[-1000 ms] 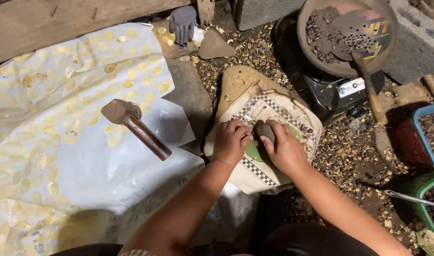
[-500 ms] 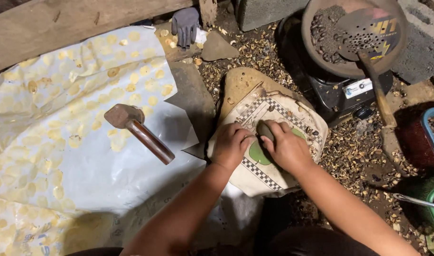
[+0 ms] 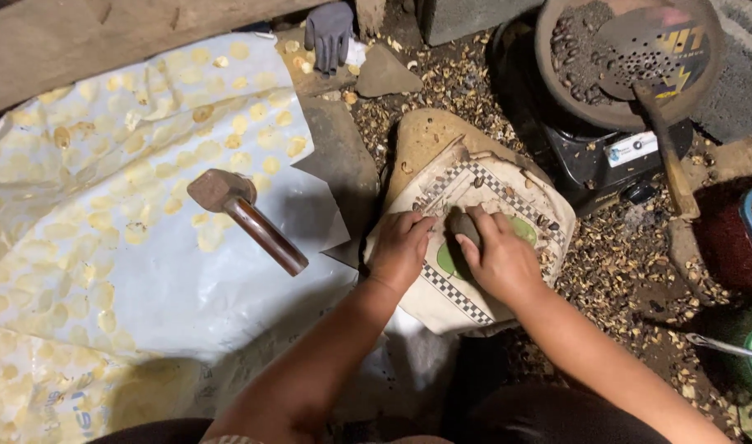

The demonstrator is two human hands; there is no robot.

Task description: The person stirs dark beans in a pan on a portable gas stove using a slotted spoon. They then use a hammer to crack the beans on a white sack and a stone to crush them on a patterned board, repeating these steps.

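since a second ago the left hand (image 3: 400, 247) is sliding toward the sack's (image 3: 507, 193) near edge, flat and empty; the right hand (image 3: 495, 255) is gripping a dark stone (image 3: 464, 224), which may slip on loose husks.

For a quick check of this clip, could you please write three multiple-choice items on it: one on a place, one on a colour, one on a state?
1. Where does the hammer lie?
A. on the sheet
B. in the pan
C. on the sack

2. What colour is the glove?
A. red
B. grey
C. yellow

3. What is the right hand doing?
A. hanging free
B. gripping the hammer
C. resting on a dark stone

Answers: 1 A, it lies untouched on the spotted sheet; 2 B, plainly grey; 3 C, its fingers cover the stone beside the left hand.
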